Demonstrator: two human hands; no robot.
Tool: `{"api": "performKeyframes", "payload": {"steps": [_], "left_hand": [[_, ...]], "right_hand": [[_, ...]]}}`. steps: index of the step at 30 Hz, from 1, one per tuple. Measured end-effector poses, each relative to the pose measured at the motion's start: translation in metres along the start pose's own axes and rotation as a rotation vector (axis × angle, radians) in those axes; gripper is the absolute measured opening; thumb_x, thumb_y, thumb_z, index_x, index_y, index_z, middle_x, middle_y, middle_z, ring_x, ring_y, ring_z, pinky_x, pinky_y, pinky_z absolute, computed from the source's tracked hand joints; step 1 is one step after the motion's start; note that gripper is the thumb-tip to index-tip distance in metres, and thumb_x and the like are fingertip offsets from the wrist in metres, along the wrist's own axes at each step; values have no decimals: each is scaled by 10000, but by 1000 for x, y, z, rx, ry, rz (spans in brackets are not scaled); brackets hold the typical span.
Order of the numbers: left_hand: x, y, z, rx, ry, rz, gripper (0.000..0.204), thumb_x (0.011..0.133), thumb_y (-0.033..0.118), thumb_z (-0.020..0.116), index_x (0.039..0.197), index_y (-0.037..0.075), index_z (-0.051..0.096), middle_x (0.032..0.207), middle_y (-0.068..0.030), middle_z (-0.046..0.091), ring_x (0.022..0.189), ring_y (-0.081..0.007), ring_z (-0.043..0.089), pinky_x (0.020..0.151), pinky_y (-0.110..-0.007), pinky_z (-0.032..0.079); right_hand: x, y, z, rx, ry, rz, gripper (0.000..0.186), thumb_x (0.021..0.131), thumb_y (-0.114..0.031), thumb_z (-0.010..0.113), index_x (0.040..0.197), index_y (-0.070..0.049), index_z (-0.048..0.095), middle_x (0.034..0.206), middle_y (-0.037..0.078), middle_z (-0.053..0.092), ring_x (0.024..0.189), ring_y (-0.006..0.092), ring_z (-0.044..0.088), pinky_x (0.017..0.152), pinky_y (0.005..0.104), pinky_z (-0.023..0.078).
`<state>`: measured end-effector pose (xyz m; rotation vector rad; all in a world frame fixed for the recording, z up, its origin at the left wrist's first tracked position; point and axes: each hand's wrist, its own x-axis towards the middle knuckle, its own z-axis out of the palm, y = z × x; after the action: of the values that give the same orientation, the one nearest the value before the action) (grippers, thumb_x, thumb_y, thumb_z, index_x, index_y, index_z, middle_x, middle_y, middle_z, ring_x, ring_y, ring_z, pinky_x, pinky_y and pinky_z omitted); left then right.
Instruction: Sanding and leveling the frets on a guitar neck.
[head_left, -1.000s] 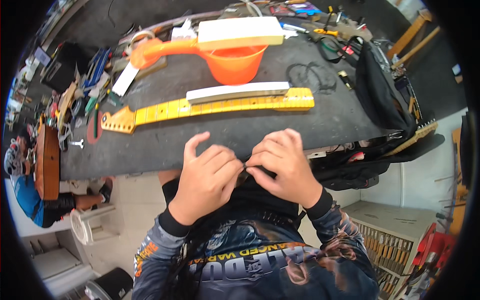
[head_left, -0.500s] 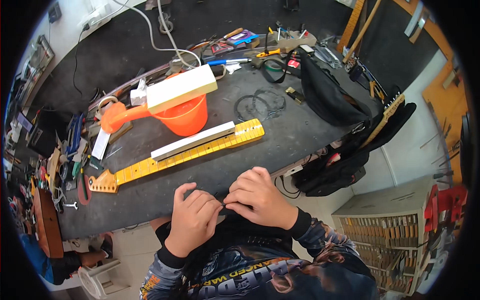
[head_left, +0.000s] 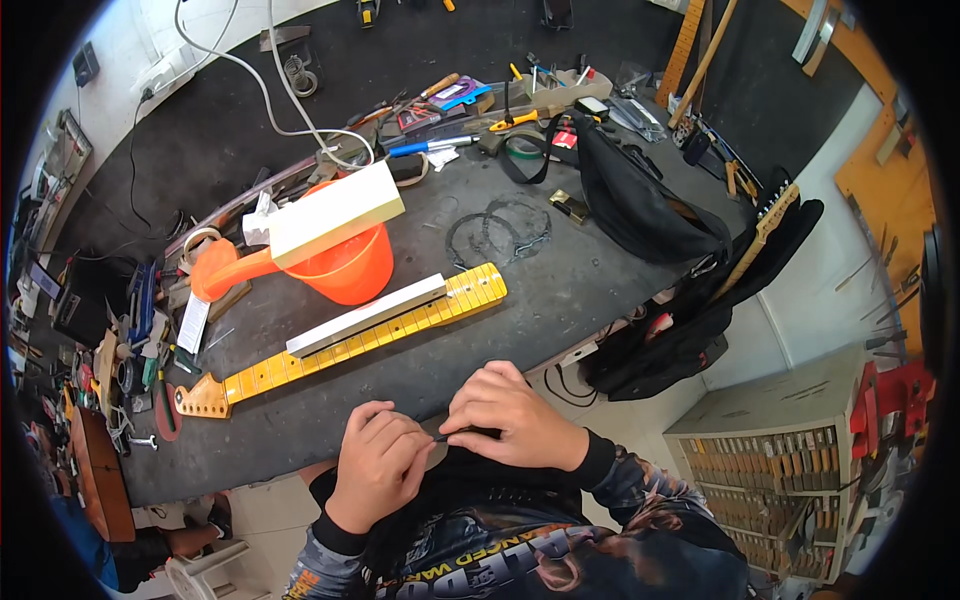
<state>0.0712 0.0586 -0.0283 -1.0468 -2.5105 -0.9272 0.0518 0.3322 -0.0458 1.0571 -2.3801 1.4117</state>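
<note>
At the bench's near edge, my left hand point(head_left: 378, 468) and my right hand point(head_left: 515, 420) almost meet, fingers curled in. A small, thin dark piece point(head_left: 484, 432) shows at my right thumb and fingers, its end reaching toward my left fingertips; its kind is too small to tell. What my left fingers pinch is mostly hidden. Beyond the hands lies a guitar neck point(head_left: 258, 377) with a yellow fretboard facing up, its headstock to the left. A straight white bar point(head_left: 370, 315) rests lengthwise along the frets.
Behind the neck stands an orange dipper point(head_left: 350, 270) with a pale block point(head_left: 335, 212) across its rim. A black bag point(head_left: 640, 190) lies at the right of the dark bench point(head_left: 290, 440). Tools crowd the back and left; a cabinet point(head_left: 765, 470) stands right.
My view has shifted slightly, so the bench things sit lower and further left. Both hands stay close together, a little lower in view; more of the dark piece shows at my right hand.
</note>
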Motion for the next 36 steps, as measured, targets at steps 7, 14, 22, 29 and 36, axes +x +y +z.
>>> {"api": "performKeyframes", "payload": {"steps": [7, 14, 22, 29, 36], "left_hand": [[1, -2, -3, 43, -20, -10, 223, 914, 26, 946, 1054, 93, 786, 1045, -55, 817, 1010, -283, 793, 1142, -555, 588], [-11, -2, -31, 90, -21, -311, 336, 913, 95, 982, 1189, 66, 793, 1124, -107, 828, 1146, -403, 764, 1080, -544, 572], [-29, -8, -34, 13, 84, -396, 218, 944, 40, 948, 1107, 69, 805, 1051, -106, 821, 1021, -380, 782, 1075, -514, 576], [-45, -4, -37, 173, 184, -287, 217, 956, 70, 959, 1119, 72, 815, 1136, -93, 836, 1038, -363, 789, 1020, -497, 599], [-45, -4, -41, 79, 227, -301, 286, 908, 12, 980, 1132, 38, 803, 1206, -141, 832, 1101, -402, 791, 972, -477, 612]], "right_hand": [[-5, 12, 1, 30, 16, 2, 170, 1028, -186, 949, 1031, -143, 785, 1048, -16, 736, 1103, 250, 722, 1168, 468, 451], [1, 16, -8, 45, 58, -8, 167, 1004, -150, 989, 1059, -144, 831, 1046, -25, 777, 1057, 230, 745, 1140, 457, 459], [9, 12, 1, 118, 55, -29, 256, 981, -142, 1012, 1176, -136, 846, 1129, 27, 788, 1106, 266, 745, 1077, 446, 515], [12, -10, 8, 41, -105, 359, 551, 1101, -400, 903, 1517, -72, 750, 1271, 109, 784, 1195, 319, 741, 1109, 470, 555], [27, -26, 22, 350, -14, 299, 486, 1159, -189, 818, 1610, -44, 711, 1474, 156, 789, 1287, 321, 758, 1119, 417, 590]]}}
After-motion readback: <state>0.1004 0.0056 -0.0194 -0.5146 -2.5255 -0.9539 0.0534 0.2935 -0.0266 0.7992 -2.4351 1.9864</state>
